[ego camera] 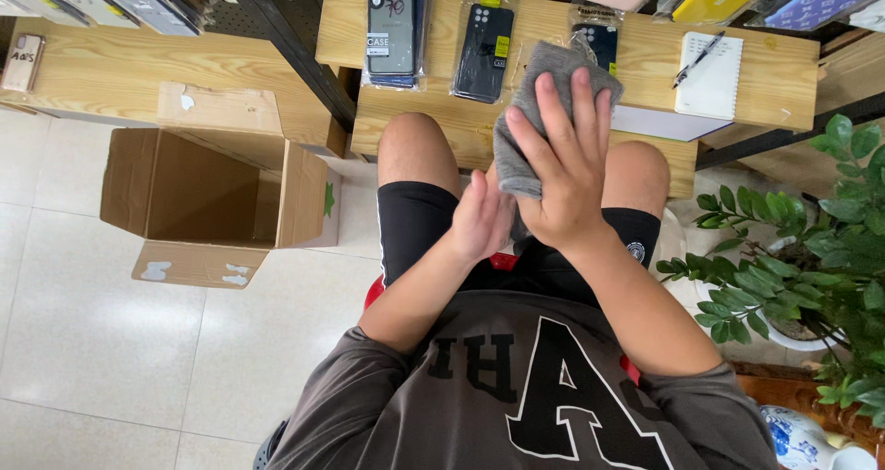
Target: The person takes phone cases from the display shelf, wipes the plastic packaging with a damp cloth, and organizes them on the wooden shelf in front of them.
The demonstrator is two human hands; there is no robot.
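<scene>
R hand (562, 170) grip clamped on grey cloth (535, 92); L hand (481, 219) grip unclear. Open cardboard box (198, 189) left.

Bright even indoor light, soft glare on floor tiles (120, 332), sharp focus
</scene>
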